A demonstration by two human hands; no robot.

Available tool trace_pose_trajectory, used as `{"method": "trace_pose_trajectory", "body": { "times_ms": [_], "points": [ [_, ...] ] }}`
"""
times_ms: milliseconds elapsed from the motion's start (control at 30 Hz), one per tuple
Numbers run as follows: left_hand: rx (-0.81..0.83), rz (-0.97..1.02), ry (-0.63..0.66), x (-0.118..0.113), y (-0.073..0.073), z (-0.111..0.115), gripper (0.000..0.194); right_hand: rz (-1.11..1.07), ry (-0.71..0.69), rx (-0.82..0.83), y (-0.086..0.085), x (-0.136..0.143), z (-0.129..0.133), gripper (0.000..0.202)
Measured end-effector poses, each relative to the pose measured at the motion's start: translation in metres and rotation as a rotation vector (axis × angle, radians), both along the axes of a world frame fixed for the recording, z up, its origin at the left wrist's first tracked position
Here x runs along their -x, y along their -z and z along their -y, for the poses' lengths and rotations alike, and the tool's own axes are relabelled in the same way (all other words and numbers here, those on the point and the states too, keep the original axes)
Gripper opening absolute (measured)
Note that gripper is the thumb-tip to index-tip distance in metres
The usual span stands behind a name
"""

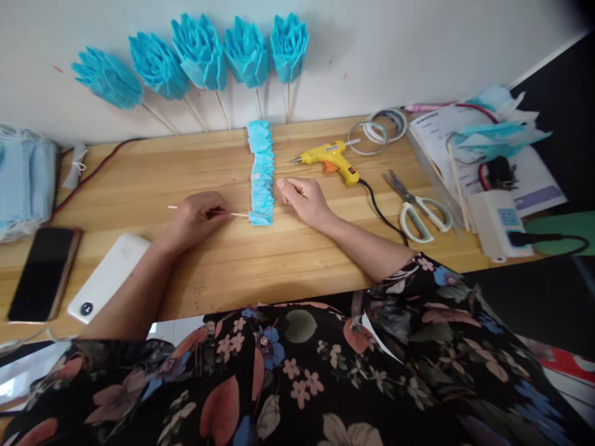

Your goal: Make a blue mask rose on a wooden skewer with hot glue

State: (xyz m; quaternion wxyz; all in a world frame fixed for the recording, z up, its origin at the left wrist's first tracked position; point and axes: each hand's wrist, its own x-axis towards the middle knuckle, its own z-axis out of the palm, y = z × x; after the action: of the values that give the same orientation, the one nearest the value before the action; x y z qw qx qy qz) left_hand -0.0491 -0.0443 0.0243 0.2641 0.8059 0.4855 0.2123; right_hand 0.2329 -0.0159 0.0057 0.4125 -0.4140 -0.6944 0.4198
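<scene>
A thin wooden stick (pixel 237 214) is pinched in my left hand (pixel 201 214), lying nearly level, its right tip at the near end of a pleated blue strip (pixel 263 173). The strip runs away from me across the table, its folds overlapping like petals. My right hand (pixel 304 199) rests just right of the strip, fingers curled in a loose fist with the thumb towards the strip's edge. I see nothing in it, though its underside is hidden. Beyond it lies a yellow glue gun (pixel 332 158), its nozzle pointing left.
Several blue fabric flowers (pixel 199 52) on sticks lean against the wall. Scissors (pixel 413 204), tape rolls (pixel 385 127) and a power strip (pixel 499 223) are on the right. Face masks (pixel 25 179), a dark phone (pixel 41 272) and a white power bank (pixel 109 275) lie left. The glue gun's cord (pixel 383 214) runs towards me.
</scene>
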Motion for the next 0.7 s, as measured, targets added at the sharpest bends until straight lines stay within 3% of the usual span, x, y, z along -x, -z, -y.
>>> {"method": "trace_pose_trajectory", "body": {
  "times_ms": [267, 433, 700],
  "points": [
    [0.028, -0.122, 0.072, -0.003, -0.014, -0.009, 0.029, -0.088, 0.011, 0.044, 0.003, 0.001, -0.006, 0.061],
    [-0.076, -0.075, -0.023, -0.005, -0.008, -0.004, 0.027, -0.158, 0.012, 0.070, 0.003, 0.002, -0.008, 0.063],
    [-0.053, -0.046, -0.042, -0.002, -0.008, 0.001, 0.028, -0.187, 0.009, 0.101, -0.004, 0.001, -0.006, 0.067]
  ]
}}
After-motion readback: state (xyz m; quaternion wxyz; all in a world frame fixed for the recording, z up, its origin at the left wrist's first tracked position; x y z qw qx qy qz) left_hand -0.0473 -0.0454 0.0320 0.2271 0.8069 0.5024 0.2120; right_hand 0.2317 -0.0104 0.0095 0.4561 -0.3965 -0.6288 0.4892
